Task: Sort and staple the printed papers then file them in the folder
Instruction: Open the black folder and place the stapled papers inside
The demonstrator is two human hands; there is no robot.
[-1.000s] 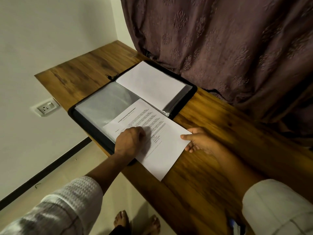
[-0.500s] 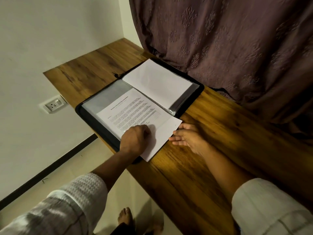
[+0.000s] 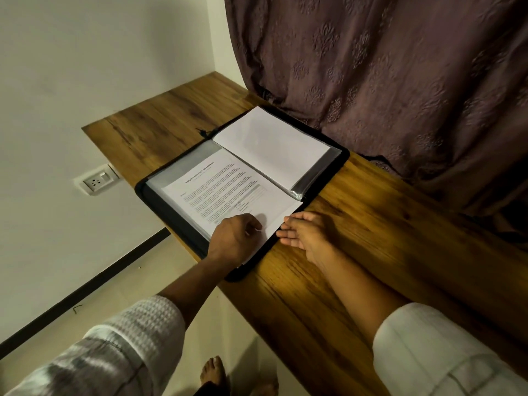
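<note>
A black folder (image 3: 168,212) lies open on the wooden table (image 3: 365,241), its clear sleeves showing. A printed paper (image 3: 223,190) with a bold heading lies almost wholly inside the near sleeve; only its near corner sticks out. My left hand (image 3: 231,241) rests at the sleeve's near opening, fingers curled on the sleeve edge over the paper. My right hand (image 3: 305,232) lies flat on the table, its straight fingertips touching the paper's protruding edge. The far sleeve holds a blank white sheet (image 3: 271,144).
A dark patterned curtain (image 3: 400,81) hangs right behind the folder and brushes the table. The table's left edge drops to the floor, where my bare feet (image 3: 214,372) stand. A wall socket (image 3: 95,181) sits under the tabletop's far end.
The printed paper has slid further into the near sleeve. My right hand followed it toward the folder, fingers on its edge. My left hand stayed at the sleeve opening.
</note>
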